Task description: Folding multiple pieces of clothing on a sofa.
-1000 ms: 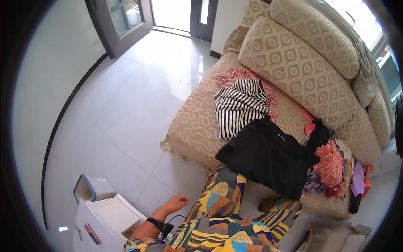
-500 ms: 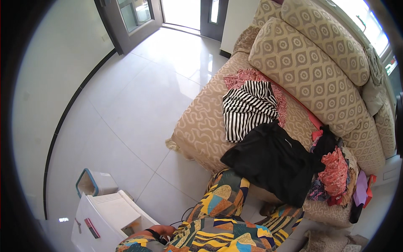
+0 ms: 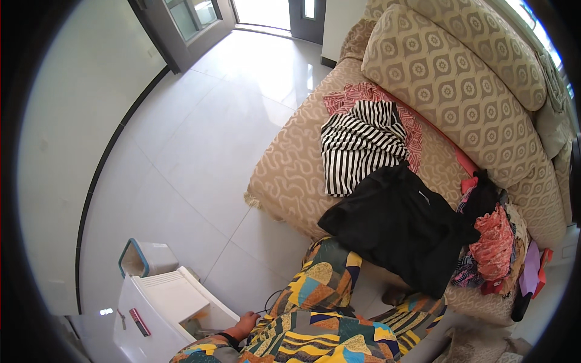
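Observation:
My left hand [image 3: 244,325], with a dark band at the wrist, is beside the open drawer [image 3: 213,305] of a white cabinet, close to my patterned clothing. Its fingers are small and partly hidden, so their closure is unclear. A thin dark cord [image 3: 270,299] curves near the fingertips. No part of my right hand shows. In front of my knees a black garment [image 3: 396,227] lies spread over the sofa seat's edge. Beyond it a black-and-white striped garment [image 3: 360,151] rests on a red-and-white patterned cloth [image 3: 348,95].
The beige sofa [image 3: 281,184] fills the right side, with large patterned back cushions [image 3: 451,91]. A mixed clothes pile [image 3: 493,245] sits at its near right. On the left stand a grey bin [image 3: 158,257] and the white cabinet [image 3: 124,351]; an open door [image 3: 196,42] is far off.
My left hand has moved slightly right and up, away from the drawer, and shows more clearly. The view has shifted a little. The garments lie as before.

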Tool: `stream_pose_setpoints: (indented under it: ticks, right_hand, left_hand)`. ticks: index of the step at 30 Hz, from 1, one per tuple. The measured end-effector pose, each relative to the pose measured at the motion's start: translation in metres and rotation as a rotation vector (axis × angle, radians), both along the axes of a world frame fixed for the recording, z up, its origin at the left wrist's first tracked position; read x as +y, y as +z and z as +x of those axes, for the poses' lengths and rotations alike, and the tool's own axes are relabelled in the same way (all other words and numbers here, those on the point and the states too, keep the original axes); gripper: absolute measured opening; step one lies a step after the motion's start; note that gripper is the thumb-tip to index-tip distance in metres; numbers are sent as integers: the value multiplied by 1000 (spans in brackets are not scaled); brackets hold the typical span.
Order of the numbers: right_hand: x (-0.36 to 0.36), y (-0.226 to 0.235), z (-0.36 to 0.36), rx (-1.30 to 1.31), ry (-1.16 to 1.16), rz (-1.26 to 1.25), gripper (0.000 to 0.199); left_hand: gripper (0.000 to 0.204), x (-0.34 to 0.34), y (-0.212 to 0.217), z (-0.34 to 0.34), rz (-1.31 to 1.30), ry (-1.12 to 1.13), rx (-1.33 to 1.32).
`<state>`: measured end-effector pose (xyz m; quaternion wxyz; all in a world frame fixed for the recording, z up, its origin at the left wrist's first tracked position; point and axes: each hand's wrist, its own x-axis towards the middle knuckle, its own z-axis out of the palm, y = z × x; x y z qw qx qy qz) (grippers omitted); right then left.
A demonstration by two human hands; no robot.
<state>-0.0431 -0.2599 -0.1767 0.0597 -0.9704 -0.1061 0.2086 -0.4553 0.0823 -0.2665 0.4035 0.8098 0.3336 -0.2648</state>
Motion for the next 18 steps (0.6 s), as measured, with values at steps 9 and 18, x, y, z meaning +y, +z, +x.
stream_pose_setpoints:
  ticks: [9, 18]
  right_hand:
    - [-7, -5, -17, 54, -42, -10, 31]
    - [-51, 19, -52, 126, -88, -77, 34]
  left_hand:
    - [36, 13, 21, -3, -296, 116, 347]
    - [38, 10, 38, -33, -559, 296, 334]
